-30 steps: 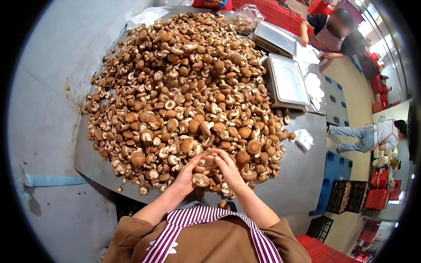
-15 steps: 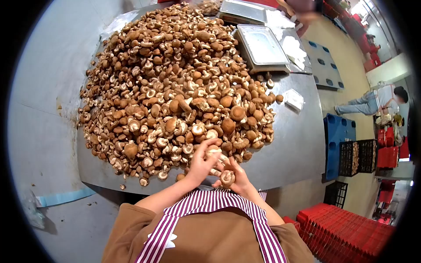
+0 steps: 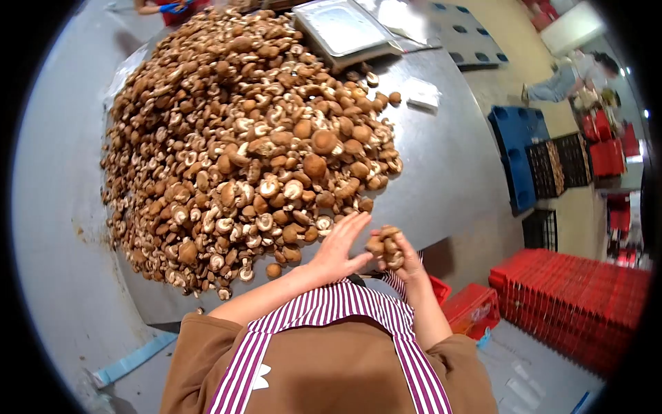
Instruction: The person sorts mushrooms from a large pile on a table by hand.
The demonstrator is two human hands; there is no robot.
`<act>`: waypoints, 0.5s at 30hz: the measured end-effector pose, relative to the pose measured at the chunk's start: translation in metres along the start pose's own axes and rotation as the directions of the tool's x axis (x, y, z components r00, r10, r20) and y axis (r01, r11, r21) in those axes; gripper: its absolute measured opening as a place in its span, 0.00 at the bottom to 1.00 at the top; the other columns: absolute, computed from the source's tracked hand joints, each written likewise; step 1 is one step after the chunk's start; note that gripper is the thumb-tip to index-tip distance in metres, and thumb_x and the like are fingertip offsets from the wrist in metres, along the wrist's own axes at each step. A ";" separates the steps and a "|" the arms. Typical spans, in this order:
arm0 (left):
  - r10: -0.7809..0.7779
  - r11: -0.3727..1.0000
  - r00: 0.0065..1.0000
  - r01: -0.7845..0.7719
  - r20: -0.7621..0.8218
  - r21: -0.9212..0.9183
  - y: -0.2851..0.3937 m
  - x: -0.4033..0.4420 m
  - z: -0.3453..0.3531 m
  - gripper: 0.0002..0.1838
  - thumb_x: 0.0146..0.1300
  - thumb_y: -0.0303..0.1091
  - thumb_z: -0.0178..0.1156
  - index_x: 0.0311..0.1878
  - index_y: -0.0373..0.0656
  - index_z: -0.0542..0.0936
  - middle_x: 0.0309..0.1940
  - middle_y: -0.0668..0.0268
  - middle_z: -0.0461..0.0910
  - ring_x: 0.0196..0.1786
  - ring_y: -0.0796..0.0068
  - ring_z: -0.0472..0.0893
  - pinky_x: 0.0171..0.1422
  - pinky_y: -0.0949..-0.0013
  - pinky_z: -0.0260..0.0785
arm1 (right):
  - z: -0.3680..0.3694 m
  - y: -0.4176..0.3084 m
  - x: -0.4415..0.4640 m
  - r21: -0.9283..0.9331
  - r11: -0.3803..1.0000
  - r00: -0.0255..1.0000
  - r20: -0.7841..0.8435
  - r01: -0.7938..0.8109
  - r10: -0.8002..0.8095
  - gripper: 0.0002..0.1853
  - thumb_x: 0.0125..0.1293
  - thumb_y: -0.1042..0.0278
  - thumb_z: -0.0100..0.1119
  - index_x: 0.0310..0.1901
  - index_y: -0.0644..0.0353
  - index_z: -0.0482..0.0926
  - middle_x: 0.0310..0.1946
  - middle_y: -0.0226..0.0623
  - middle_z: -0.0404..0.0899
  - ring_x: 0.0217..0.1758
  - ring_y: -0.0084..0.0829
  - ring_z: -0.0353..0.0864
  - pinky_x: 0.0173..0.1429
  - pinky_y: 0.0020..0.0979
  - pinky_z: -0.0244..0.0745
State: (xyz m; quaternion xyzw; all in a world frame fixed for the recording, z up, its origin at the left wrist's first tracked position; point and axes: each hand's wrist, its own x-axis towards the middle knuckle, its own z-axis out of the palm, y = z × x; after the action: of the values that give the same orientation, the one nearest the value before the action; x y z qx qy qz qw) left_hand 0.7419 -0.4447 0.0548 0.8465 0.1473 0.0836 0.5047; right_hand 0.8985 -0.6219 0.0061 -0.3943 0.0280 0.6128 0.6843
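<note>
A big heap of brown shiitake mushrooms (image 3: 227, 152), with pale stems and undersides, covers much of the metal table (image 3: 452, 159). At the heap's near edge my left hand (image 3: 338, 248) is held flat, its fingers stretched out and nothing seen in it. Just to its right, my right hand (image 3: 410, 263) grips a small bunch of shiitake mushrooms (image 3: 390, 247) near the table's front edge. The fingertips of my left hand point toward the heap, and its thumb comes close to the bunch. Part of my right palm is hidden behind the mushrooms.
A scale (image 3: 341, 31) stands at the back of the table, with a small white packet (image 3: 422, 94) nearer. Red crates (image 3: 472, 310) and a tall red stack (image 3: 572, 297) are at right. Beyond the heap shows another person's blue-gloved hand (image 3: 174, 7); a person (image 3: 576, 76) stands farther right.
My view has turned, so the heap sits farther left. My hands have drawn apart; the left has straightened its fingers, and the right, holding mushrooms, has moved right and up.
</note>
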 end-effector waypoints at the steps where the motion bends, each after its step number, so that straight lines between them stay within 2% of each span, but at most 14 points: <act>1: -0.041 0.999 0.999 0.041 0.007 0.004 -0.002 0.000 0.000 0.43 0.60 0.41 0.68 0.78 0.43 0.63 0.76 0.47 0.64 0.81 0.48 0.59 0.82 0.49 0.55 | -0.021 -0.003 -0.012 -0.020 0.999 0.994 -0.095 0.047 -0.049 0.24 0.75 0.47 0.56 0.63 0.56 0.73 0.57 0.44 0.81 0.46 0.31 0.87 0.30 0.29 0.87; 2: -0.098 0.995 0.995 0.098 0.009 0.017 0.000 -0.001 -0.003 0.42 0.61 0.42 0.68 0.77 0.44 0.65 0.73 0.48 0.67 0.78 0.49 0.63 0.81 0.50 0.58 | -0.050 -0.004 -0.024 -0.044 0.995 0.977 -0.190 0.089 -0.096 0.24 0.75 0.46 0.55 0.62 0.55 0.73 0.59 0.45 0.81 0.47 0.32 0.87 0.29 0.30 0.87; 3: -0.127 0.992 0.991 0.127 0.031 0.005 -0.005 -0.002 -0.005 0.42 0.61 0.42 0.67 0.77 0.44 0.64 0.73 0.48 0.67 0.77 0.49 0.64 0.81 0.49 0.57 | -0.084 -0.004 -0.040 -0.028 0.993 0.963 -0.243 0.113 -0.117 0.23 0.76 0.46 0.54 0.61 0.53 0.74 0.58 0.44 0.81 0.47 0.32 0.87 0.30 0.29 0.88; 4: -0.155 0.988 0.986 0.156 0.058 -0.008 -0.012 -0.004 -0.006 0.42 0.62 0.43 0.67 0.78 0.44 0.63 0.73 0.48 0.67 0.77 0.49 0.65 0.82 0.48 0.57 | -0.108 -0.001 -0.056 -0.054 0.990 0.914 -0.379 0.134 -0.144 0.22 0.76 0.47 0.53 0.61 0.53 0.74 0.59 0.44 0.81 0.43 0.31 0.87 0.28 0.29 0.86; 6: -0.172 0.985 0.985 0.172 0.007 -0.030 -0.024 -0.008 -0.004 0.38 0.61 0.39 0.68 0.75 0.44 0.68 0.68 0.49 0.72 0.73 0.50 0.70 0.77 0.53 0.62 | -0.189 0.024 -0.093 -0.010 0.995 0.870 -0.485 0.100 -0.092 0.20 0.77 0.48 0.52 0.61 0.52 0.75 0.54 0.40 0.83 0.39 0.30 0.86 0.27 0.30 0.84; 8: -0.180 0.981 0.984 0.180 0.009 -0.071 -0.028 -0.009 -0.007 0.37 0.60 0.37 0.68 0.73 0.43 0.69 0.66 0.50 0.74 0.71 0.51 0.72 0.76 0.54 0.64 | -0.224 0.052 -0.129 -0.005 0.996 0.785 -0.616 0.086 -0.071 0.19 0.78 0.49 0.52 0.59 0.51 0.75 0.47 0.36 0.83 0.36 0.31 0.84 0.27 0.32 0.82; 9: -0.190 0.980 0.982 0.190 0.000 -0.063 -0.031 -0.010 -0.007 0.36 0.61 0.36 0.67 0.73 0.42 0.70 0.66 0.52 0.75 0.69 0.52 0.74 0.75 0.54 0.64 | -0.237 0.070 -0.144 0.001 0.998 0.724 -0.688 0.067 -0.048 0.17 0.76 0.44 0.54 0.55 0.45 0.77 0.44 0.32 0.84 0.38 0.30 0.84 0.30 0.31 0.78; 10: -0.196 0.978 0.981 0.196 0.007 -0.068 -0.035 -0.012 -0.008 0.35 0.61 0.36 0.67 0.73 0.42 0.69 0.66 0.52 0.75 0.69 0.52 0.74 0.74 0.55 0.65 | -0.276 0.095 -0.161 0.163 0.980 0.863 -0.505 0.111 -0.014 0.16 0.76 0.43 0.54 0.53 0.42 0.77 0.42 0.31 0.84 0.38 0.30 0.85 0.30 0.32 0.79; 12: -0.244 0.967 0.970 0.245 0.018 -0.075 -0.030 -0.013 -0.013 0.35 0.62 0.36 0.66 0.73 0.43 0.69 0.66 0.53 0.75 0.70 0.53 0.74 0.74 0.55 0.65 | -0.287 0.118 -0.193 0.090 0.996 0.912 -0.409 0.012 0.026 0.17 0.76 0.39 0.53 0.53 0.41 0.76 0.43 0.31 0.84 0.42 0.29 0.85 0.34 0.33 0.82; 13: -0.251 0.965 0.968 0.251 0.007 -0.069 -0.031 -0.014 -0.013 0.35 0.62 0.36 0.66 0.73 0.43 0.69 0.66 0.53 0.75 0.70 0.53 0.74 0.74 0.55 0.65 | -0.283 0.125 -0.202 0.028 0.989 0.771 -0.624 -0.143 0.129 0.20 0.75 0.37 0.54 0.56 0.41 0.76 0.45 0.34 0.85 0.45 0.32 0.84 0.36 0.36 0.83; 14: -0.256 0.964 0.967 0.256 0.006 -0.074 -0.032 -0.015 -0.014 0.35 0.63 0.36 0.66 0.73 0.43 0.69 0.66 0.53 0.76 0.70 0.53 0.74 0.73 0.55 0.65 | -0.278 0.127 -0.213 0.002 0.952 0.569 -0.802 -0.305 0.183 0.24 0.73 0.35 0.55 0.60 0.42 0.76 0.48 0.36 0.85 0.49 0.35 0.84 0.39 0.39 0.85; 15: -0.261 0.962 0.965 0.261 0.005 -0.079 -0.033 -0.017 -0.014 0.34 0.63 0.35 0.66 0.73 0.43 0.69 0.66 0.54 0.76 0.69 0.54 0.74 0.73 0.56 0.66 | -0.272 0.126 -0.218 -0.067 0.926 0.412 -0.905 -0.373 0.101 0.23 0.75 0.41 0.55 0.58 0.51 0.78 0.43 0.37 0.84 0.43 0.35 0.84 0.43 0.39 0.83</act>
State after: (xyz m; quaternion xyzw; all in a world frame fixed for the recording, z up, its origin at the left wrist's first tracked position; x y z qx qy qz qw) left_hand 0.7160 -0.4243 0.0327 0.7990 0.2553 0.0242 0.5439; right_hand 0.8570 -0.9632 -0.1308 -0.7327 0.3577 0.4037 0.4149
